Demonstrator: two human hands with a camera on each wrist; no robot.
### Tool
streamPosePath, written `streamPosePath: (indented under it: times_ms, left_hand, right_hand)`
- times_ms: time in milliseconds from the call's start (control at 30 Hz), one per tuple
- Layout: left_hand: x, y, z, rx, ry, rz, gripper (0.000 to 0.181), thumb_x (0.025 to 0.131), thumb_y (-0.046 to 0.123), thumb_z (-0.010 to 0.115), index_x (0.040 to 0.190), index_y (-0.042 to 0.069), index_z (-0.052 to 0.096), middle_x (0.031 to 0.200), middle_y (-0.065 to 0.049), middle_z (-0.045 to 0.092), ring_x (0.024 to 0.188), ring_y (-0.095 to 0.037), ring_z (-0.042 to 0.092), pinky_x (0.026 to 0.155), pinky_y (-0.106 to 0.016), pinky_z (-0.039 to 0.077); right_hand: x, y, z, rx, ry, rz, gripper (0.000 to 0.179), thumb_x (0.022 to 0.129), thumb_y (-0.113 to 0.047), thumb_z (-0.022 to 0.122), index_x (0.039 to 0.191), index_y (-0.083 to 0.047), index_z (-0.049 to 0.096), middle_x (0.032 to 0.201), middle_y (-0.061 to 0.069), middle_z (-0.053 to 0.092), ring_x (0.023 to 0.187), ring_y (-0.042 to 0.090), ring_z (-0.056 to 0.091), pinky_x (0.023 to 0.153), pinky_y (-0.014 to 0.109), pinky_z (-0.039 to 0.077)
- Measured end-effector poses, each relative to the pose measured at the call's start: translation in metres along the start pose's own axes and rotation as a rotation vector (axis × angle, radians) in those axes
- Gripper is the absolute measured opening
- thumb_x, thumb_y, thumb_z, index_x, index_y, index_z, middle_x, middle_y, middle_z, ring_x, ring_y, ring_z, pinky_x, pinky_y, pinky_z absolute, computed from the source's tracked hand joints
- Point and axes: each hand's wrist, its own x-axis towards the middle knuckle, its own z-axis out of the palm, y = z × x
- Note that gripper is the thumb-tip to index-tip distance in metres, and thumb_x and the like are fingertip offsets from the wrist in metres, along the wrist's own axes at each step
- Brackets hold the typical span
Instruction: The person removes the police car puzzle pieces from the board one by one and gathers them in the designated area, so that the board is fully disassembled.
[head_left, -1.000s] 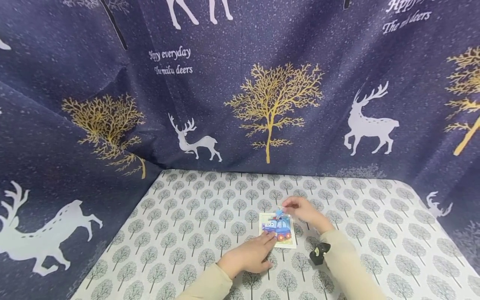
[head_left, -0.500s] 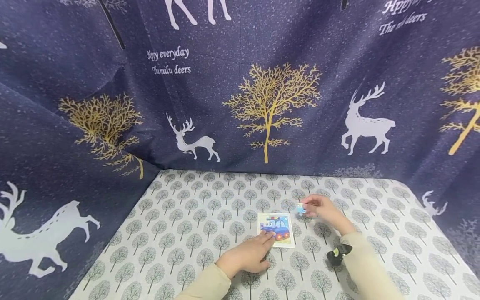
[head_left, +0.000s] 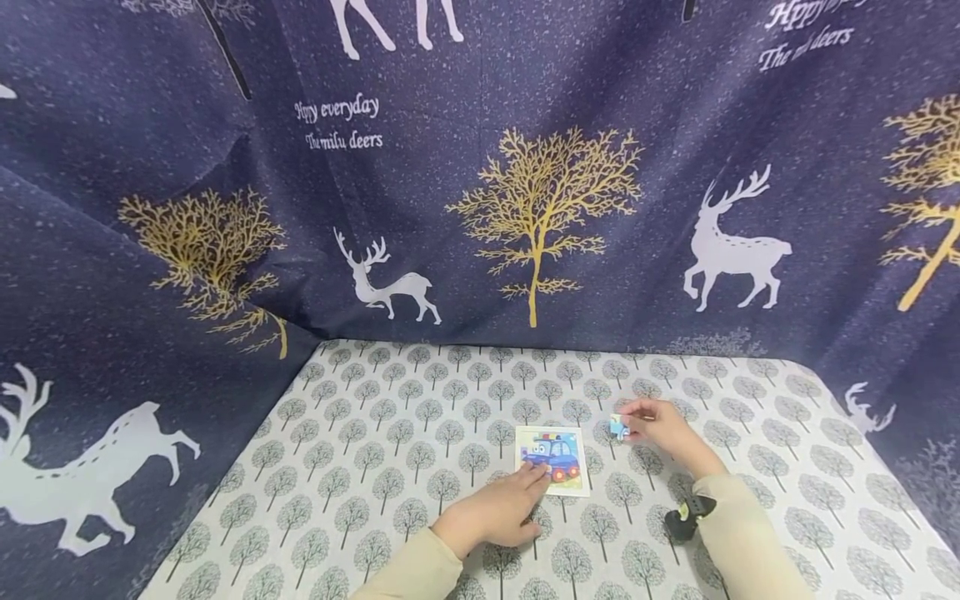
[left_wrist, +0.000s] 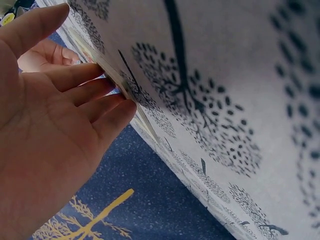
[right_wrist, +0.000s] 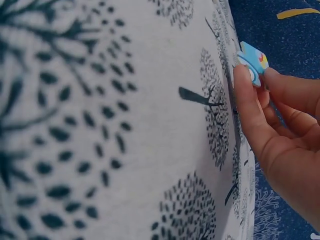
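A small framed puzzle [head_left: 572, 442] with a blue cartoon police car lies on the cloth. My left hand [head_left: 498, 508] rests on its lower left part, fingers extended over the picture. In the left wrist view, the fingertips [left_wrist: 127, 106] meet the puzzle's edge [left_wrist: 150, 131], seen almost side-on. Right of the puzzle, my right hand [head_left: 663, 429] pinches a light-blue puzzle piece [head_left: 618, 427] between thumb and fingers. The right wrist view shows that puzzle piece [right_wrist: 253, 54] with white, yellow and red print, partly hidden by the fingers.
A pale cloth [head_left: 360, 492] printed with grey trees covers the table. Behind and to the left hangs a dark blue curtain [head_left: 480, 275] with deer and golden trees. A black wrist strap [head_left: 684, 518] sits on the right forearm.
My right hand has moved right, away from the puzzle's top edge, carrying the puzzle piece; it shifted slightly further in the last half second. My left hand stays on the puzzle.
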Motion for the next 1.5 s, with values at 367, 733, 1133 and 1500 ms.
streamPosePath:
  times_ms: [367, 733, 1133, 1500]
  left_hand:
    - [0.0, 0.0, 0.001, -0.014, 0.0, 0.002, 0.07, 0.092, 0.039, 0.06, 0.148, 0.004, 0.035, 0.157, -0.009, 0.026, 0.143, -0.025, 0.025, 0.113, -0.035, 0.031]
    - [0.001, 0.001, -0.001, -0.019, 0.006, -0.016, 0.07, 0.092, 0.038, 0.06, 0.148, 0.004, 0.035, 0.157, -0.008, 0.026, 0.143, -0.025, 0.025, 0.113, -0.035, 0.03]
    - [0.002, 0.005, 0.002, 0.013, 0.047, -0.035, 0.067, 0.093, 0.037, 0.06, 0.146, 0.003, 0.038, 0.155, -0.011, 0.029, 0.142, -0.026, 0.029, 0.113, -0.036, 0.031]
    - [0.008, 0.006, 0.002, 0.028, 0.052, -0.006, 0.07, 0.094, 0.042, 0.057, 0.15, 0.008, 0.033, 0.157, -0.01, 0.025, 0.144, -0.028, 0.024, 0.114, -0.038, 0.029]
  right_hand:
    - [-0.003, 0.001, 0.001, -0.213, 0.041, -0.021, 0.036, 0.078, 0.0, 0.072, 0.112, 0.007, 0.062, 0.095, 0.014, 0.065, 0.084, 0.019, 0.064, 0.072, 0.03, 0.057]
    - [0.002, 0.005, -0.001, -0.322, 0.078, -0.039, 0.029, 0.077, -0.006, 0.076, 0.104, 0.002, 0.068, 0.086, 0.005, 0.062, 0.076, 0.017, 0.055, 0.062, 0.025, 0.051]
    - [-0.002, 0.0, 0.001, -0.31, 0.067, -0.036, 0.025, 0.082, -0.005, 0.072, 0.105, 0.003, 0.068, 0.086, 0.008, 0.063, 0.075, 0.016, 0.058, 0.062, 0.025, 0.053]
    - [0.009, -0.022, 0.024, -0.317, -0.006, -0.202, 0.029, 0.088, -0.008, 0.068, 0.113, 0.005, 0.066, 0.099, 0.016, 0.068, 0.09, 0.029, 0.066, 0.077, 0.038, 0.056]
